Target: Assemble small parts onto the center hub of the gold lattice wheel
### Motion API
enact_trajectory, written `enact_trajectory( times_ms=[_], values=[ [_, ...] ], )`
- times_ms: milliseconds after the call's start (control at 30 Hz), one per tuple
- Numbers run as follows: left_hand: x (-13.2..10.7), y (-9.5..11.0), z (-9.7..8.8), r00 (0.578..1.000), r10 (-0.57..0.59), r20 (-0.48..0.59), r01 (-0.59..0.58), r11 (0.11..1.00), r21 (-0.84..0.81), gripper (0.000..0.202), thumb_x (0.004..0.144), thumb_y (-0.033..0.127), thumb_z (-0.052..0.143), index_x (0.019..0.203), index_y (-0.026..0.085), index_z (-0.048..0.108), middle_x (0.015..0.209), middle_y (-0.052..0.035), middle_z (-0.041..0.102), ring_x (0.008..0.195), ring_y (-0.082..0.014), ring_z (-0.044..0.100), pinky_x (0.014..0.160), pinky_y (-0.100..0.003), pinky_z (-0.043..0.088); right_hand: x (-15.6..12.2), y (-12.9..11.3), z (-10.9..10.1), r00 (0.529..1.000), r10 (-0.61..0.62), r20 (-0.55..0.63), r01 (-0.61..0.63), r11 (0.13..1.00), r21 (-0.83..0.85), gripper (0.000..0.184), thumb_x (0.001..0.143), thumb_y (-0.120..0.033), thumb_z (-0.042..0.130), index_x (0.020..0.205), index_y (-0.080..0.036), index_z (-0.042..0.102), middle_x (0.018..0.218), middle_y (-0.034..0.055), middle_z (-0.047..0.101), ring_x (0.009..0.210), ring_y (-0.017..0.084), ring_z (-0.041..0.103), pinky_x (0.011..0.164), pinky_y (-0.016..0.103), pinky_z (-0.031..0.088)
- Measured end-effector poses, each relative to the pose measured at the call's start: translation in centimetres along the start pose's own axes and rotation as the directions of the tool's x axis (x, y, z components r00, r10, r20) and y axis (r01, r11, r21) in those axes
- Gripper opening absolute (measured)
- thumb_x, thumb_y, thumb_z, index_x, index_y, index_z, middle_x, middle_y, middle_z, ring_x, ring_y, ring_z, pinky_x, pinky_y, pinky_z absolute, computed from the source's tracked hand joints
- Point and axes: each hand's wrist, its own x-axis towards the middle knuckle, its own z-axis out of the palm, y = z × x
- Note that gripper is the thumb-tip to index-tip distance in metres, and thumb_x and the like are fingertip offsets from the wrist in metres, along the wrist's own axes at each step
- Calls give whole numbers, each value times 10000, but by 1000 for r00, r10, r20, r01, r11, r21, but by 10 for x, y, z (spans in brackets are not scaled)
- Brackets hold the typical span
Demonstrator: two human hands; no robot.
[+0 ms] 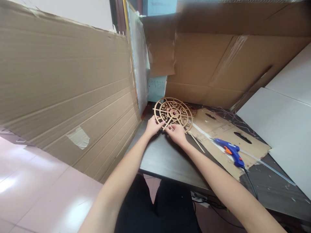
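**Fretwork wooden wheel [173, 113] held two-handed**

Nearest the camera, bare forearms [116, 174] reach out above black trousers [155, 207]. Far left, pink floor tiles [36, 181] lie below a large cardboard panel [65, 87] standing beside the bench [167, 161]. The left hand [153, 127] is closed on the wheel's lower rim. The right hand [177, 134] grips the same edge just beside it. The wheel stands tilted above the bench's far side, its right edge over a cut cardboard sheet [213, 124]. On that sheet lie a thin wooden stick [198, 143] and a blue hot glue gun [230, 152], its black cord [251, 184] trailing down. White foam boards [284, 123] lean at far right.
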Motion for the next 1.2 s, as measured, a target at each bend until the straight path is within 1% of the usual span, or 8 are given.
enact_trajectory(
  times_ms=[133, 433, 600, 900, 1100, 1200],
  values=[
    [-1, 1, -1, 1000, -8, 12, 8, 1000, 1, 291, 800, 295, 828, 957, 201, 602, 804, -42, 736, 707, -201, 684, 714, -331, 552, 0, -1, -1, 1000, -17, -9, 17, 1000, 1, 311, 797, -422, 574, 611, -176, 609, 521, -28, 446, 562, 115, 388, 581, 260, 292],
    [-2, 2, -1, 1000, -18, 6, 18, 1000, -9, 290, 803, 285, 831, 967, 198, 607, 796, -36, 734, 725, -203, 696, 729, -333, 566, -1, -4, -2, 1000, -21, 6, 21, 1000, 7, 315, 794, -434, 596, 657, -165, 684, 516, -26, 470, 550, 119, 406, 575, 262, 298],
    [-2, 3, -1, 1000, -20, 3, 20, 1000, -10, 293, 801, 282, 836, 965, 197, 609, 797, -38, 736, 727, -205, 697, 743, -340, 570, -1, -2, -2, 1000, -28, 5, 28, 1000, 8, 325, 798, -436, 584, 640, -165, 668, 517, -25, 474, 548, 116, 402, 583, 264, 302],
    [-1, 2, -1, 1000, -18, 2, 18, 1000, -3, 294, 798, 273, 836, 950, 194, 598, 783, -35, 724, 684, -192, 674, 704, -326, 548, 0, -3, -2, 1000, -24, 15, 24, 1000, 15, 302, 775, -428, 587, 635, -169, 652, 518, -25, 490, 545, 114, 402, 581, 261, 305],
    [-1, 4, 0, 1000, 0, -2, 0, 1000, -5, 304, 770, 253, 853, 942, 194, 610, 875, -64, 759, 776, -211, 706, 732, -325, 550, -1, -4, -3, 1000, -5, 17, 5, 1000, 20, 301, 766, -439, 598, 630, -174, 642, 518, -15, 505, 541, 118, 405, 565, 259, 295],
    [-1, 4, 0, 1000, 2, -7, -2, 1000, -4, 306, 767, 252, 854, 946, 193, 613, 892, -72, 763, 785, -214, 706, 734, -329, 547, -1, -3, -3, 1000, -4, 19, 3, 1000, 21, 293, 762, -433, 598, 616, -180, 614, 514, -17, 493, 536, 116, 390, 558, 260, 285]
  ],
)
